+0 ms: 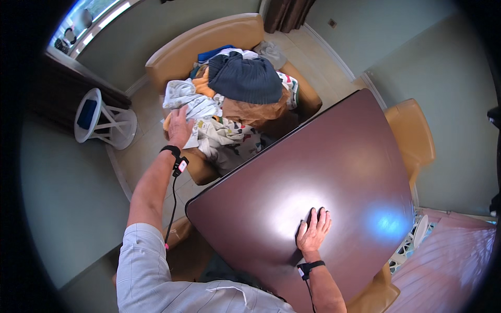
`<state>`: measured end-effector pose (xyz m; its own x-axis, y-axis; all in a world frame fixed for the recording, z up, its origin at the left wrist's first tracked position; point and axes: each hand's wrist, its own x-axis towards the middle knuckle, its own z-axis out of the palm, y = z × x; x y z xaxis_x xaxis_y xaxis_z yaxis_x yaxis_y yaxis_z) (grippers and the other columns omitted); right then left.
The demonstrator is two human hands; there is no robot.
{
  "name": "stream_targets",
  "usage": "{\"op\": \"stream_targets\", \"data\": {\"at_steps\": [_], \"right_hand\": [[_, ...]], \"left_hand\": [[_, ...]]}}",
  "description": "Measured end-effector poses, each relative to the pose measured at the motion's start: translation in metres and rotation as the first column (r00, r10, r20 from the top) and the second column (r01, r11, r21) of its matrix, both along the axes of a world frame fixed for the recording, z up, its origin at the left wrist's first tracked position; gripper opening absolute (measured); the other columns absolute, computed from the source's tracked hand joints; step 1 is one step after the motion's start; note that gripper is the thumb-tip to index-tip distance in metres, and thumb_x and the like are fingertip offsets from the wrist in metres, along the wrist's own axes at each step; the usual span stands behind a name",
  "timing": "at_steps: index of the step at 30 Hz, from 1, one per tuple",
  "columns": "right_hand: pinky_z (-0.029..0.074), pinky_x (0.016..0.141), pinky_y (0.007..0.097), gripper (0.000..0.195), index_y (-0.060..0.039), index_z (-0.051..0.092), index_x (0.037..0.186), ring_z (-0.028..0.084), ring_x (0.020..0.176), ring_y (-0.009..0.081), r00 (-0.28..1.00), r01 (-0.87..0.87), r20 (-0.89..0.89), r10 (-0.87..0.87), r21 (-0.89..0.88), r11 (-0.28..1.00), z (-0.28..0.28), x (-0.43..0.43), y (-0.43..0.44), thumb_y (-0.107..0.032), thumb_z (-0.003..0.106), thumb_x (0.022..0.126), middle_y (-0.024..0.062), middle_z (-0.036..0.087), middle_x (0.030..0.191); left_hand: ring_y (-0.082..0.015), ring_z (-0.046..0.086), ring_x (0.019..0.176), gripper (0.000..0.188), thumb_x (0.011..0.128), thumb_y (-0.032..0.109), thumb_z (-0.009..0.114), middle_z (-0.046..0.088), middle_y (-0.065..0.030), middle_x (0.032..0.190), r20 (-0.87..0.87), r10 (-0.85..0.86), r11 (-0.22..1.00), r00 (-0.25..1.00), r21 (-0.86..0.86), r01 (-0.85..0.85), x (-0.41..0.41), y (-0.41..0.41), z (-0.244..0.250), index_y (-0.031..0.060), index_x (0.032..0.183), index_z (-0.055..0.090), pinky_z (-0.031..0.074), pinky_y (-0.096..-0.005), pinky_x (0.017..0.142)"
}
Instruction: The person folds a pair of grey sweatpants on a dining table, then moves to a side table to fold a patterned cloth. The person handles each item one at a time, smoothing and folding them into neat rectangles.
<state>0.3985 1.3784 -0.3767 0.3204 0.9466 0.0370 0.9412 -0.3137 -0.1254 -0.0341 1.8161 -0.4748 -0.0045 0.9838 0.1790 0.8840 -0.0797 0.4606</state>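
Note:
My left hand [180, 127] reaches to the near left edge of a heap of clothes on a tan armchair [219, 33]. Its fingers touch a pale printed cloth [184, 94]; whether they pinch it cannot be made out. Just right of that hand lies a cream printed garment [215, 132]. On top of the heap sits a dark navy ribbed knit garment [246, 78], over a brown fabric piece [254, 111]. An orange cloth [202, 84] shows between them. My right hand [314, 231] rests on the brown table [332, 156], fingers spread and holding nothing.
A white round stool [94, 113] with a dark blue folded item on it stands left by the wall. Tan chairs [411, 135] line the table's far side. A pink cloth [446, 258] hangs at the lower right. A cable [173, 207] trails from my left wristband.

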Motion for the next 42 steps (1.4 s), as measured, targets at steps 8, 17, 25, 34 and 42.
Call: {"op": "stream_targets", "data": {"at_steps": [8,17,25,34,42], "right_hand": [[0.023,0.131,0.0667,0.066,-0.0101,0.055,0.159,0.033,0.160,0.0487,0.999,0.003,-0.033,-0.002,0.025,1.000,-0.002,0.001,0.001,-0.029,0.072,0.097,0.0235,0.041,0.170],[0.021,0.132,0.0655,0.064,-0.0104,0.055,0.158,0.032,0.160,0.0491,0.997,0.062,-0.052,-0.060,0.040,0.997,0.005,0.000,-0.005,-0.031,0.071,0.100,0.0239,0.043,0.169],[0.024,0.132,0.0641,0.059,-0.0102,0.063,0.151,0.036,0.159,0.0456,0.989,0.083,-0.135,-0.058,0.189,0.978,-0.001,0.005,-0.015,-0.038,0.073,0.100,0.0222,0.050,0.165],[0.049,0.117,0.0504,0.036,-0.0018,0.071,0.132,0.061,0.134,0.0439,0.688,0.521,-0.707,-0.164,0.323,0.790,0.002,0.013,-0.147,-0.021,0.072,0.102,0.0268,0.069,0.136],[0.060,0.080,0.0317,0.043,-0.0004,0.067,0.136,0.072,0.088,0.0146,-0.095,0.827,-0.989,-0.111,-0.141,0.545,0.008,0.057,-0.296,-0.038,0.060,0.116,0.0090,0.075,0.111]], "left_hand": [[-0.0456,0.071,0.110,0.022,0.099,0.015,0.072,0.073,-0.0233,0.115,0.076,0.062,0.998,0.995,0.029,-0.064,-0.059,0.043,-0.034,0.0091,0.120,0.074,0.058,-0.0529,0.097],[-0.0185,0.074,0.090,0.023,0.108,0.017,0.062,0.078,-0.0101,0.100,0.579,0.003,0.997,0.816,0.059,-0.046,-0.012,0.081,0.172,0.0047,0.124,0.072,0.060,-0.0355,0.081],[-0.0139,0.073,0.099,0.025,0.112,0.010,0.063,0.076,-0.0077,0.118,0.505,-0.579,0.783,0.640,0.563,0.265,0.138,-0.059,0.435,-0.0012,0.134,0.070,0.060,-0.0293,0.088],[-0.0384,0.074,0.127,0.036,0.106,-0.001,0.055,0.076,-0.0237,0.135,0.303,-0.950,0.186,0.078,0.344,0.920,0.214,-0.369,0.396,-0.0043,0.138,0.070,0.058,-0.0443,0.110],[-0.0430,0.072,0.121,0.033,0.107,0.018,0.069,0.074,-0.0224,0.134,0.442,-0.892,-0.011,0.097,-0.236,0.972,0.228,-0.494,0.206,0.0043,0.137,0.072,0.059,-0.0473,0.103]]}}
